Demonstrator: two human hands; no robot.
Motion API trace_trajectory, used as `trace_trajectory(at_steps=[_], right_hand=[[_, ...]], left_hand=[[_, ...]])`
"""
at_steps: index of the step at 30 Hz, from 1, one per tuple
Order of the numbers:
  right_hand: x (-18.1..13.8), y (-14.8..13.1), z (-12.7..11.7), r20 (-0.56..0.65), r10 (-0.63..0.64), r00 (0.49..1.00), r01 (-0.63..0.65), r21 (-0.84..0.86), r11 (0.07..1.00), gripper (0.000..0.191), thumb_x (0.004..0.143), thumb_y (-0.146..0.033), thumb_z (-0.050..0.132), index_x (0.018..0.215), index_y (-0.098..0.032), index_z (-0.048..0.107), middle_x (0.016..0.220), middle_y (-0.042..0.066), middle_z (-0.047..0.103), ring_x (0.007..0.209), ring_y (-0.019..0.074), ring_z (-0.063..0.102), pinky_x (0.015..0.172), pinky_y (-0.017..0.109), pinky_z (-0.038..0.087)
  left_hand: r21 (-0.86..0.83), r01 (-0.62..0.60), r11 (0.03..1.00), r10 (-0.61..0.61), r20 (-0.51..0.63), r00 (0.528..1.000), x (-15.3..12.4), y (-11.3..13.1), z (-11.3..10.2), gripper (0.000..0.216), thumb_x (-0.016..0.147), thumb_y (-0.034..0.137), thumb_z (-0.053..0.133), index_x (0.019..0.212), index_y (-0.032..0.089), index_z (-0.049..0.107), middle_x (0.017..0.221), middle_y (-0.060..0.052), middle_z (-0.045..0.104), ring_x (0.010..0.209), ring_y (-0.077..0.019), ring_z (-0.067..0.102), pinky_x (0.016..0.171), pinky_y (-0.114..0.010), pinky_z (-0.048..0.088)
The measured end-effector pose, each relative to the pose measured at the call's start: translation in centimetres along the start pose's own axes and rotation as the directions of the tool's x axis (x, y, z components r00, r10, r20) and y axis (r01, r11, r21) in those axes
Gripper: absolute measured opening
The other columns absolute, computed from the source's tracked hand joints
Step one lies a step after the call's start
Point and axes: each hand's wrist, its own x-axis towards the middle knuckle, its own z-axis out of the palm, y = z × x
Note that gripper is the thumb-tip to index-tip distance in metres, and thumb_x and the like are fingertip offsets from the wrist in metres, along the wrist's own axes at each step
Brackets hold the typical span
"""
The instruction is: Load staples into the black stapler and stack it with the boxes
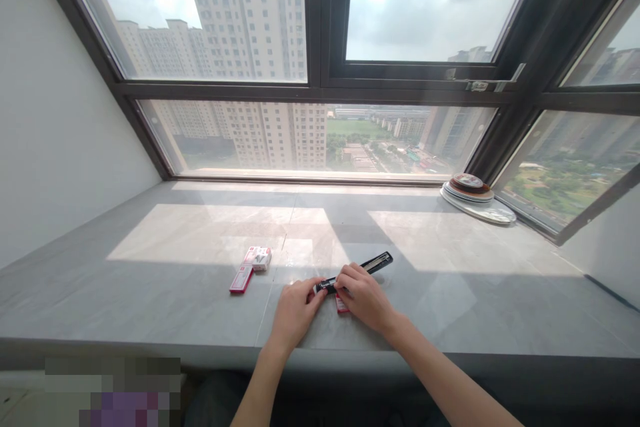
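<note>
A black stapler [379, 261], folded out long with a metal track showing, lies slantwise between my hands just above the grey sill. My left hand [295, 310] grips its near left end between thumb and fingers. Over its middle, my right hand [363, 293] is closed with bent fingertips pressed on it. Whether a small piece sits between those fingertips is hidden. Under my right hand a small red-and-white box [342, 305] pokes out, mostly covered. Off to the left are a flat red box [241, 280] and a small white-and-pink box [261, 258], touching each other.
The grey tiled window sill [165, 293] carries patches of sunlight. A stack of round plates or lids [470, 197] stands in the far right corner. Dark window frames [320, 90] rise behind, and a white wall [65, 127] bounds the left side.
</note>
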Motion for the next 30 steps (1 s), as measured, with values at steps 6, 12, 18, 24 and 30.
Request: trace_trajectory(at_steps=[6,12,18,24,30], right_hand=[[0.2,-0.2,-0.4,-0.019,0.052,0.998,-0.050,0.093,0.994,0.014,0.094,-0.010,0.060,0.099,-0.023,0.064,0.098,0.004,0.061,0.097,0.0224,0.055,0.088,0.036,0.048],[0.0,0.0,-0.8,0.013,0.034,0.999,-0.036,0.135,0.990,0.030,0.096,-0.014,0.059,0.122,-0.028,0.067,0.102,0.004,0.061,0.100,0.0219,0.056,0.092,0.036,0.048],[-0.1,0.0,-0.9,0.022,0.036,0.999,-0.039,0.161,0.986,0.025,0.096,-0.011,0.057,0.111,-0.026,0.070,0.100,0.004,0.061,0.098,0.0205,0.057,0.089,0.034,0.049],[0.5,-1.1,-1.4,0.021,0.023,1.000,-0.026,0.167,0.986,0.020,0.093,-0.010,0.062,0.105,-0.025,0.069,0.104,0.005,0.062,0.101,0.0217,0.056,0.090,0.036,0.048],[2.0,-0.8,-1.4,0.099,0.040,0.994,-0.057,0.180,0.982,0.019,0.089,-0.010,0.067,0.099,-0.025,0.073,0.100,0.003,0.065,0.098,0.0207,0.058,0.092,0.035,0.047]], left_hand=[[-0.007,0.002,1.000,-0.002,0.004,1.000,-0.1,0.1,-0.2,0.027,0.097,0.040,0.055,0.117,0.031,0.071,0.080,0.001,0.068,0.080,-0.0196,0.061,0.076,-0.029,0.038],[-0.026,0.008,1.000,-0.007,0.016,1.000,0.0,0.0,-0.2,0.028,0.097,0.040,0.055,0.117,0.031,0.071,0.080,0.001,0.068,0.080,-0.0193,0.061,0.075,-0.028,0.038],[-0.032,0.010,0.999,-0.009,0.027,1.000,0.1,0.1,-0.3,0.027,0.096,0.041,0.056,0.115,0.031,0.072,0.079,0.001,0.068,0.080,-0.0196,0.061,0.075,-0.028,0.038],[-0.050,0.032,0.998,-0.030,0.044,0.999,0.1,0.2,-0.5,0.030,0.095,0.041,0.055,0.116,0.029,0.073,0.082,-0.001,0.070,0.082,-0.0206,0.062,0.075,-0.029,0.038],[-0.071,0.010,0.997,-0.008,0.035,0.999,0.1,0.0,-0.4,0.026,0.095,0.039,0.056,0.114,0.032,0.073,0.078,0.001,0.068,0.078,-0.0192,0.060,0.073,-0.028,0.037]])
